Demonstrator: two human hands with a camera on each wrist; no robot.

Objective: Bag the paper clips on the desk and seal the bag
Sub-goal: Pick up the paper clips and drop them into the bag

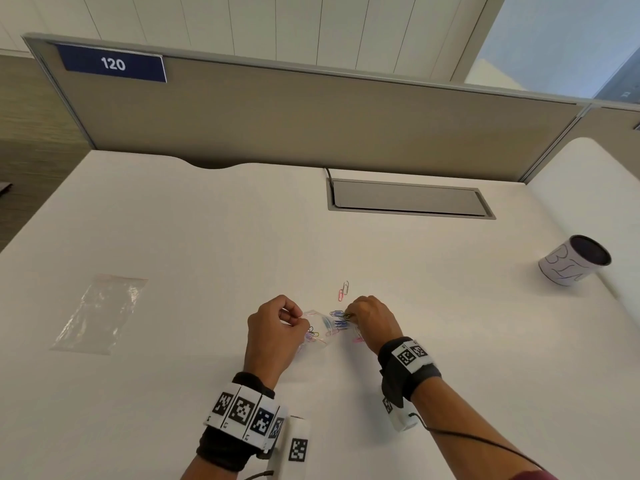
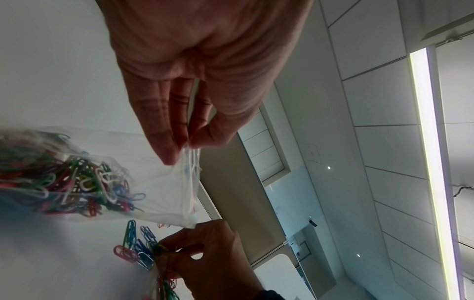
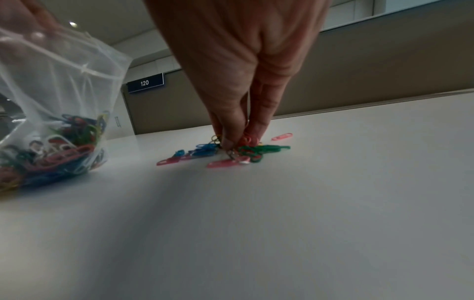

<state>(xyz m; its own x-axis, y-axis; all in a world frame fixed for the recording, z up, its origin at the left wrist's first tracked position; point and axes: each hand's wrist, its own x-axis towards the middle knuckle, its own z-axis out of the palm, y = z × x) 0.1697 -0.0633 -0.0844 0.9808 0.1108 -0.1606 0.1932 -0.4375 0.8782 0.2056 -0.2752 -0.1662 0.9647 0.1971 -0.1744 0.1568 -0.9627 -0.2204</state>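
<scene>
My left hand (image 1: 294, 318) (image 2: 184, 146) pinches the rim of a small clear zip bag (image 1: 320, 329) (image 2: 164, 182) (image 3: 64, 97) that stands on the white desk (image 1: 207, 237), its mouth held open. Several coloured paper clips lie inside the bag (image 2: 64, 182) (image 3: 64, 142). Just right of the bag, my right hand (image 1: 353, 317) (image 3: 236, 144) reaches down with its fingertips pinched on a small heap of loose paper clips (image 1: 341, 320) (image 2: 136, 247) (image 3: 231, 152). Two more clips (image 1: 343, 289) lie a little farther back.
A second, flat clear zip bag (image 1: 100, 313) lies on the desk to the left. A dark cup wrapped in paper (image 1: 575, 259) stands at the far right near the desk edge. A grey cable hatch (image 1: 408, 199) sits at the back below the partition.
</scene>
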